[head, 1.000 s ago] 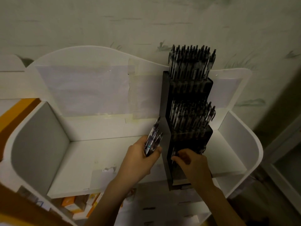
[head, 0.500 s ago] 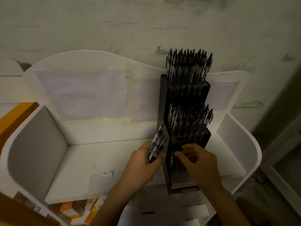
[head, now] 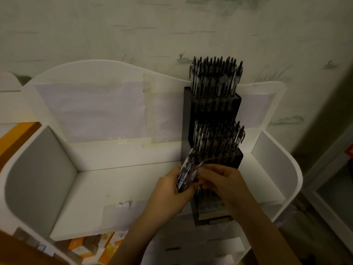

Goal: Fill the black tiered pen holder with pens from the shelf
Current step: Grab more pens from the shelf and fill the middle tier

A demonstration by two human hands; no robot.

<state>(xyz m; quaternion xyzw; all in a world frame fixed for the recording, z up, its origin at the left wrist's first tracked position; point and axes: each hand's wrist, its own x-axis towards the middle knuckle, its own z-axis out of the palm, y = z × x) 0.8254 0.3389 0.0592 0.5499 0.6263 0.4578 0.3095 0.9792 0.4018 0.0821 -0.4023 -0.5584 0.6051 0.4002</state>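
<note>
Head view, black tiered pen holder (head: pixel 214 106), upper tiers packed.

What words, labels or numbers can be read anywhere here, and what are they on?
None can be read.
Orange boxes below the white shelf: printing there is too small and dark to make out.
Bundle of pens in the left hand: a pale label shows, too blurred to read.
Papers taped to the shelf's back panel: they look blank.
Red sign at the right edge: cut off, unreadable.
</note>
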